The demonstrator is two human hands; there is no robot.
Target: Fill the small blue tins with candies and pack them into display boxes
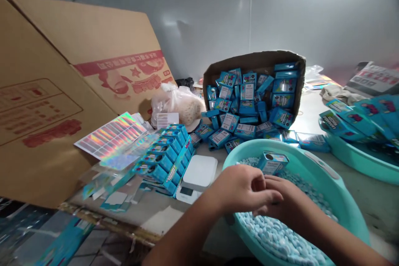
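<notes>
Both hands meet over a turquoise basin point(349, 199) with many small pale-blue candies point(280, 232) in it. My left hand point(241, 189) is closed, its fingers curled and its thumb pointing right against my right hand point(279, 195). Whatever lies between its fingers, if anything, is hidden. The fingers of my right hand are mostly covered by the left. Just beyond the hands, a small blue tin point(272, 164) with a dark round spot on top rests among the candies.
Left of the basin stand a white digital scale point(199, 172) and a display box of blue tins point(168, 158). Behind, a tipped carton point(301, 87) spills tins. Shiny sticker sheets point(109, 135), a big cardboard box point(62, 91) and a second basin point(364, 156) flank the table.
</notes>
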